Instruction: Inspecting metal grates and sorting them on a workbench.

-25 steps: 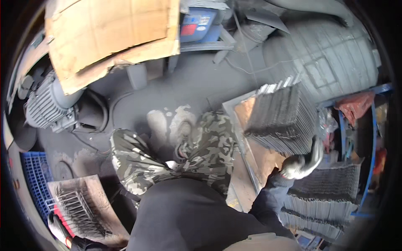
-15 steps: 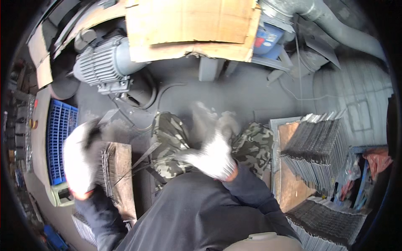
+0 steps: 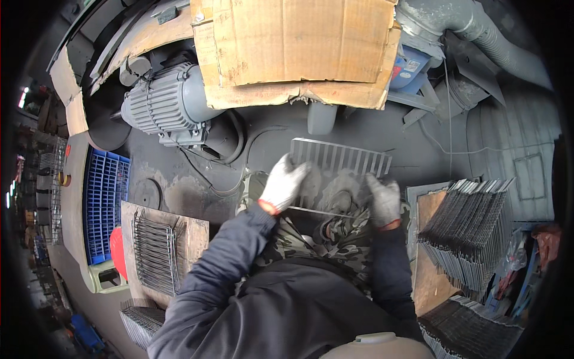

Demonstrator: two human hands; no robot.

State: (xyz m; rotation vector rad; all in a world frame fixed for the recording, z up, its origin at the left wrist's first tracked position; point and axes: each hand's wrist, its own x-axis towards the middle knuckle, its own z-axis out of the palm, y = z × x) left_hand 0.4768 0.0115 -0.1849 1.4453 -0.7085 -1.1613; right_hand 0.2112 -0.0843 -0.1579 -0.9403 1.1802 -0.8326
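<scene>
A flat rectangular metal wire rack (image 3: 342, 154) with parallel bars is held out over my camouflage-clad knees. My left hand (image 3: 283, 183), in a white glove, is closed on its left end. At the right end, my gloved right hand (image 3: 385, 201) grips it too. To the left, a pile of similar racks (image 3: 154, 246) lies on a wooden board (image 3: 194, 239). A taller stack of racks (image 3: 466, 224) leans on another board (image 3: 429, 280) to the right, with more racks (image 3: 469, 323) below it.
Ahead hangs a cardboard sheet (image 3: 299, 45) with a torn lower edge. A grey electric motor (image 3: 160, 103) and its cable stand ahead left. A blue plastic crate (image 3: 107, 203) is at the left, near a red round object (image 3: 118, 254). A grey duct (image 3: 508, 51) bends at the upper right.
My left hand has moved right, from beside the left rack pile to in front of me. My right hand has shifted right. Both now hold a rack; the view has shifted slightly.
</scene>
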